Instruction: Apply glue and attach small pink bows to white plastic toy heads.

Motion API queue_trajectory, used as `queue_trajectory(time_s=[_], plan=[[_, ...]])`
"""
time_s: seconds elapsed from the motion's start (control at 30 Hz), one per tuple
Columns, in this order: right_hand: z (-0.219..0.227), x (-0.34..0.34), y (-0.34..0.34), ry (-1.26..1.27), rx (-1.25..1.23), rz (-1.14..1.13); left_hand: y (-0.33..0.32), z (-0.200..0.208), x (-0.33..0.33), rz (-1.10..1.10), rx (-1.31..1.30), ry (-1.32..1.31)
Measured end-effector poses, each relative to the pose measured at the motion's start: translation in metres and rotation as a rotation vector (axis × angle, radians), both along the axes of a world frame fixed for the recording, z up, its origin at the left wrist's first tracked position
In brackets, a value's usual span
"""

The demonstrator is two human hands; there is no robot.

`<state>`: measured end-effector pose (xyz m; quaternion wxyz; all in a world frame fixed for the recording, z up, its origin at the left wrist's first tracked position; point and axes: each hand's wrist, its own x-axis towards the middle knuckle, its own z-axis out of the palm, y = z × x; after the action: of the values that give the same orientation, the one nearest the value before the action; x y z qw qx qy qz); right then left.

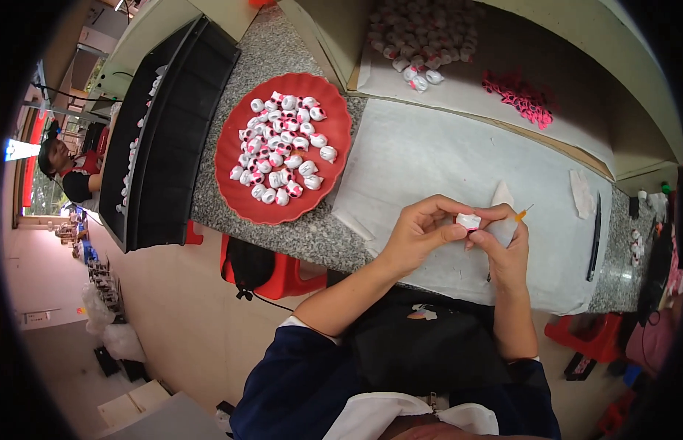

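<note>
Over the white sheet, my left hand [428, 229] pinches a small white figure head with pink trim [468, 221] between thumb and fingers. My right hand [506, 246] meets it from the other side, fingertips at the piece. A yellow-hubbed needle tip [521, 215] sticks out by the right fingers, seemingly part of a soft white item [504, 229] in that palm; its kind is partly hidden. To the left, a red scalloped plate [231, 192] bears many similar white and pink pieces [277, 139].
White paper [422, 158] covers the granite counter [272, 242]. On the shelf lie translucent-white pieces [422, 37] and a pink pile of small parts [521, 99]. A black pen-like tool [597, 238] and crumpled tissue [581, 194] lie right. A black bin [173, 139] stands left; another person [77, 172] sits beyond.
</note>
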<state>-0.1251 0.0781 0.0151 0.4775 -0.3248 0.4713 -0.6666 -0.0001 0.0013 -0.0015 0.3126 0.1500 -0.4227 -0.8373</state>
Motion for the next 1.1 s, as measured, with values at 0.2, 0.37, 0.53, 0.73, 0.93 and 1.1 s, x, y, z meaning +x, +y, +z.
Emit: queue_trajectory(time_s=[0.2,0.37,0.53,0.73,0.93,1.1], plan=[[-0.002,0.004,-0.003,0.002,-0.02,0.094,-0.007,0.003,0.013,0.084,-0.225,-0.014],[0.001,-0.021,0.001,0.102,0.005,-0.123,-0.057,0.036,0.067,0.808,-0.708,-0.407],[0.005,-0.035,0.009,-0.103,-0.064,-0.289,-0.076,0.048,0.058,0.921,-1.257,-1.048],[0.007,-0.024,0.01,-0.089,-0.074,-0.179,-0.139,0.031,-0.05,0.645,-1.644,-0.738],[0.003,-0.025,0.013,-0.013,-0.034,-0.166,-0.159,-0.003,-0.08,0.582,-1.71,-1.001],[0.006,-0.024,0.012,0.066,-0.123,-0.185,-0.157,0.0,-0.069,0.592,-1.654,-0.925]])
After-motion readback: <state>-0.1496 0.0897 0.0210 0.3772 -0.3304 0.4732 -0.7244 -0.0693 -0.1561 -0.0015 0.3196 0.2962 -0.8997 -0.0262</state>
